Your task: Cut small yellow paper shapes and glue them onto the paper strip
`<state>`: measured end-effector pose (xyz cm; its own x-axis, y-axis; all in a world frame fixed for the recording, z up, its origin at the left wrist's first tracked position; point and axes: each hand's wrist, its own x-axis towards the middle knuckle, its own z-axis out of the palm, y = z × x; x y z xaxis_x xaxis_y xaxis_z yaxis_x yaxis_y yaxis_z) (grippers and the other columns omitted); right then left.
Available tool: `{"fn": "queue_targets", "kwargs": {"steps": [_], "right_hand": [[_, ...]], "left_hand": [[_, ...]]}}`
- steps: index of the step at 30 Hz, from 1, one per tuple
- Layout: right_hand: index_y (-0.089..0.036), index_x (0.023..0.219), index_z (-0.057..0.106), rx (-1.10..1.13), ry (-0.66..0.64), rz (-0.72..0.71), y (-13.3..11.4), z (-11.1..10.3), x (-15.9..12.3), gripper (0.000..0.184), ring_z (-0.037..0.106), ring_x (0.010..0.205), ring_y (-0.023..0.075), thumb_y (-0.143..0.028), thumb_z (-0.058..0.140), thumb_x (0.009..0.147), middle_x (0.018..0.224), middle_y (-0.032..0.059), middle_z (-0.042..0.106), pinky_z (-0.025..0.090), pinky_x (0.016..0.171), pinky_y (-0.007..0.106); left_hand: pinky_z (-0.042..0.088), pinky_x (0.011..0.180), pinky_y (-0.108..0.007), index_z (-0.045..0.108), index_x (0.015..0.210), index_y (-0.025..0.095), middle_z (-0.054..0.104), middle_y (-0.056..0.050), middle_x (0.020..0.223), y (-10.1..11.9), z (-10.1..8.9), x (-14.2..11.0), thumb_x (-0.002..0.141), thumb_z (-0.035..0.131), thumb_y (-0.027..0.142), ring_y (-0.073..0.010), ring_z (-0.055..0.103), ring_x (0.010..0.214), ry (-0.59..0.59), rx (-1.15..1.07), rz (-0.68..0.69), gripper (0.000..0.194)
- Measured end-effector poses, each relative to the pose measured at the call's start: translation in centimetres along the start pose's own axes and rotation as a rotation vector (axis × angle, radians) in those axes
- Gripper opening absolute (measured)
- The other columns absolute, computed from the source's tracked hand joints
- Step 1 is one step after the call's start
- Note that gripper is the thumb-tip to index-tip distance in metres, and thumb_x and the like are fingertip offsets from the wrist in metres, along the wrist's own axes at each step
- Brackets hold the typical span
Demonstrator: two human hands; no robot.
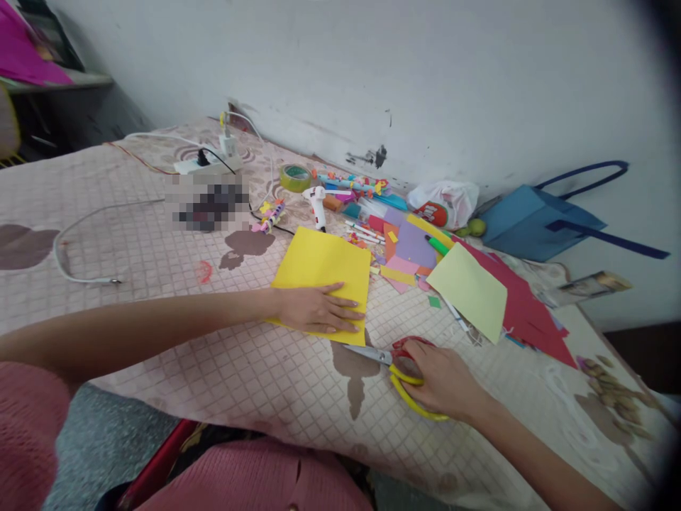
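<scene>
A yellow sheet of paper [327, 259] lies flat on the patterned tablecloth, and my left hand [322, 310] rests on its lower part with fingers stretched out. To the right of it, my right hand [444, 380] is wrapped round the handles of a pair of scissors [418, 387]. One handle loop is red, the other yellow. The scissors lie low over the cloth, their blades pointing left towards the lower right corner of the yellow paper. Whether the blade tips touch the paper I cannot tell.
Behind the paper are a white glue gun [318, 206], a roll of tape [295, 177] and coloured paper scraps [420, 241]. A pale yellow sheet [471, 287] overlaps red paper [524, 312] on the right. A blue bag [540, 220] stands by the wall. A power strip [207, 165] sits back left.
</scene>
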<state>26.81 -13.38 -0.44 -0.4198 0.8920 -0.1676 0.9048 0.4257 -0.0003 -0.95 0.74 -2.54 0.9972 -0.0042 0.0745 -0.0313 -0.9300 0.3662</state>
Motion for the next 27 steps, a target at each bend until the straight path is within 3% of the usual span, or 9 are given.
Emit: {"fn": "queue_targets", "kwargs": {"steps": [5,10,15,27], "right_hand": [[-0.019,0.090,0.047,-0.020,0.011,-0.020,0.13,0.22,-0.02,0.021,0.061,0.076,0.0235,-0.034,0.053,0.078,0.083,0.0062,0.064,0.039,0.061,0.031],[-0.019,0.088,0.047,-0.025,0.036,-0.041,0.38,0.27,-0.26,0.019,0.062,0.073,0.0226,-0.033,0.054,0.078,0.079,0.0054,0.065,0.039,0.058,0.029],[-0.020,0.091,0.048,-0.026,0.025,-0.044,0.27,-0.04,-0.16,0.019,0.061,0.079,0.0229,-0.033,0.052,0.079,0.084,0.0062,0.064,0.040,0.063,0.030],[-0.019,0.087,0.048,-0.014,0.043,-0.065,0.02,-0.14,0.70,0.020,0.060,0.072,0.0217,-0.035,0.054,0.076,0.078,0.0057,0.063,0.038,0.059,0.029]], "left_hand": [[-0.005,0.111,-0.040,0.031,0.136,0.034,0.035,0.004,0.142,-0.09,0.15,-0.09,0.090,0.036,0.027,-0.0160,0.023,0.134,0.077,-0.031,0.025,0.046],[-0.006,0.111,-0.040,0.030,0.136,0.036,0.035,0.005,0.142,-0.20,0.24,-0.07,0.090,0.037,0.026,-0.0156,0.023,0.134,0.079,-0.045,0.021,0.047],[-0.004,0.111,-0.040,0.032,0.135,0.037,0.037,0.006,0.141,-0.25,0.32,-0.08,0.089,0.040,0.026,-0.0153,0.025,0.133,0.117,-0.061,0.032,0.048],[-0.008,0.110,-0.040,0.030,0.136,0.035,0.032,0.004,0.143,-0.06,0.16,0.03,0.091,0.034,0.028,-0.0155,0.021,0.135,0.040,-0.028,0.005,0.046]]}}
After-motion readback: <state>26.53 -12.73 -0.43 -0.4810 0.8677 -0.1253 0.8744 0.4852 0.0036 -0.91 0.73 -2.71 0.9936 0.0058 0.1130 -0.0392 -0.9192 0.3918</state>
